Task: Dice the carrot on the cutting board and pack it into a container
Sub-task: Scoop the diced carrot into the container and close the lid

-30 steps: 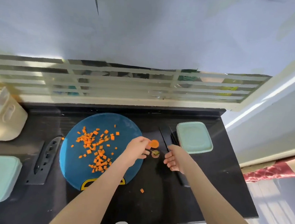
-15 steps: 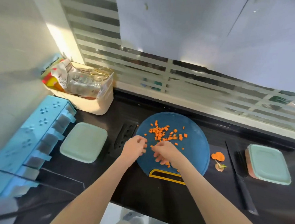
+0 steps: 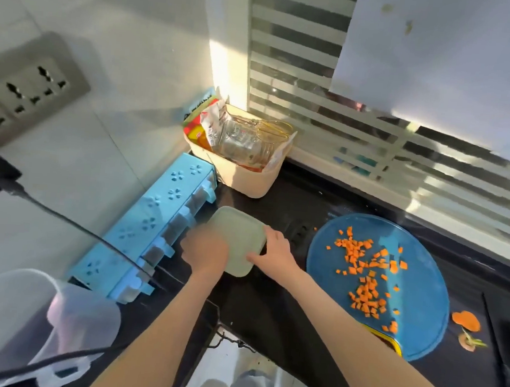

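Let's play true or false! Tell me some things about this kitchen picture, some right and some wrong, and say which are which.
1. The left hand and the right hand are both on the pale green container. True.
2. The carrot cubes are already inside the container. False: they lie on the cutting board.
3. The cutting board is square and red. False: it is round and blue.
4. Some carrot scraps lie on the black counter, to the right of the board. True.
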{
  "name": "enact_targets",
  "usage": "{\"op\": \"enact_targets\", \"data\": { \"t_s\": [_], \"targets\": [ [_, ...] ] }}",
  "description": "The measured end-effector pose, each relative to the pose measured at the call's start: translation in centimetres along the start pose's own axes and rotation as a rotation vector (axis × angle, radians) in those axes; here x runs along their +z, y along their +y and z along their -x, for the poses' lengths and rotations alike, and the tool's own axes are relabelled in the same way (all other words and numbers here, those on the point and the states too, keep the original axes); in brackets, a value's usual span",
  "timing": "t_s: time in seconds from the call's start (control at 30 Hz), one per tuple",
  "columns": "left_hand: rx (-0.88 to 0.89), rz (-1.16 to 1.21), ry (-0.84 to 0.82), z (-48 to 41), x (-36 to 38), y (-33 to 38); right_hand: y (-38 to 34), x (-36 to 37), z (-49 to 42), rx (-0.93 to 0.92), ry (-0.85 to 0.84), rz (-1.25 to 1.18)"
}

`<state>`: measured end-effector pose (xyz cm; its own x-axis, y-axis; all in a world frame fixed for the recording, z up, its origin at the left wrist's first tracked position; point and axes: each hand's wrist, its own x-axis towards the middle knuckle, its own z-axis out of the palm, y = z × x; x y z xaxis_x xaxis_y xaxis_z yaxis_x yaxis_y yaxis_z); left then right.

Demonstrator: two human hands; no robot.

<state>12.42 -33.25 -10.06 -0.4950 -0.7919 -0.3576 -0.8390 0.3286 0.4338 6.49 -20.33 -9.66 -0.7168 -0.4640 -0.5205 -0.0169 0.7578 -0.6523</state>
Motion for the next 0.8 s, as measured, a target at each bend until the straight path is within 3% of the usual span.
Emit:
{"op": "enact_targets", "data": {
  "t_s": [0.2, 0.33, 0.43, 0.6, 0.7, 0.8],
  "targets": [
    [-0.162, 0.111, -0.302, -1.0, -0.7, -1.2, 0.3, 0.6, 0.6, -0.015, -0.100, 0.324],
    [-0.131, 0.210, -0.280, -0.2, -0.8, -0.6, 0.2, 0.7, 0.6, -0.087, -0.104, 0.517],
    [-0.121, 0.317, -0.264, 0.5, -1.2, 1.2, -0.6, 1.4, 1.1, -0.168, -0.161, 0.451],
    [-0.082, 0.628, -0.357, 1.1, -1.3, 3.6, -0.8, 0.1, 1.4, -0.145, -0.068, 0.136],
    [-0.037, 0.513, -0.450, 2.0, -1.1, 5.1, -0.6, -1.8, 1.8, -0.081, -0.097, -0.104],
    [-0.040, 0.582, -0.614, 2.9, -0.5, 5.8, -0.1, -3.2, 2.3, -0.058, -0.138, -0.149]
  ]
}}
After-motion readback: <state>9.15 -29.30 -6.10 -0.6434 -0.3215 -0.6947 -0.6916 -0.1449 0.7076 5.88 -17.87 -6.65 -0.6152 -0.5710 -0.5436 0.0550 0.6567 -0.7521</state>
